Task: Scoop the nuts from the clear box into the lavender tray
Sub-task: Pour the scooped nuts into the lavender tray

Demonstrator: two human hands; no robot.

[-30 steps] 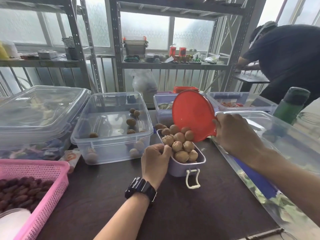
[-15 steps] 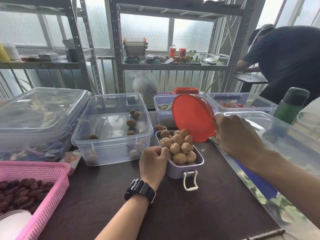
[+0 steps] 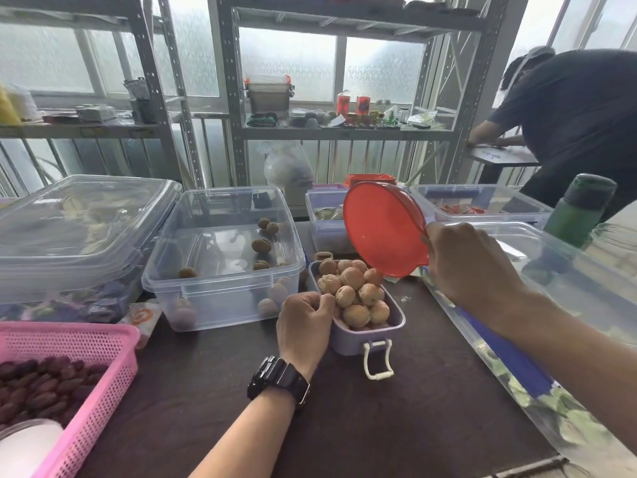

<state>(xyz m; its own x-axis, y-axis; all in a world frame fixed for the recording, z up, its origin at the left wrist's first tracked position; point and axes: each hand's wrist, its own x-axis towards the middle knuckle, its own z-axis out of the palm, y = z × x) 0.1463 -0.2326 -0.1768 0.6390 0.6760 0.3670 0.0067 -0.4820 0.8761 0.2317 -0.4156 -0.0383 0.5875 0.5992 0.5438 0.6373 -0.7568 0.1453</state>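
Observation:
The lavender tray (image 3: 348, 343) stands at the table's centre, heaped with tan nuts (image 3: 355, 291). My left hand (image 3: 305, 326) grips the tray's left rim. My right hand (image 3: 472, 267) holds a red scoop (image 3: 382, 229) by its handle, tilted steeply on edge over the tray's far right corner, with its lower lip touching the nuts. To the left of the tray is the clear box (image 3: 224, 294), open, with several darker nuts (image 3: 261, 244) scattered on its floor.
A lidded clear bin (image 3: 79, 236) and a pink basket (image 3: 86, 343) of dark red fruit sit at left. Another clear bin (image 3: 551, 281) and a green bottle (image 3: 579, 212) stand at right. Small boxes line the back edge. A person in dark clothing bends over at the far right.
The red scoop has tipped a little further and drifted slightly left over the tray. The pile of nuts has settled. My left hand has stayed on the tray's rim.

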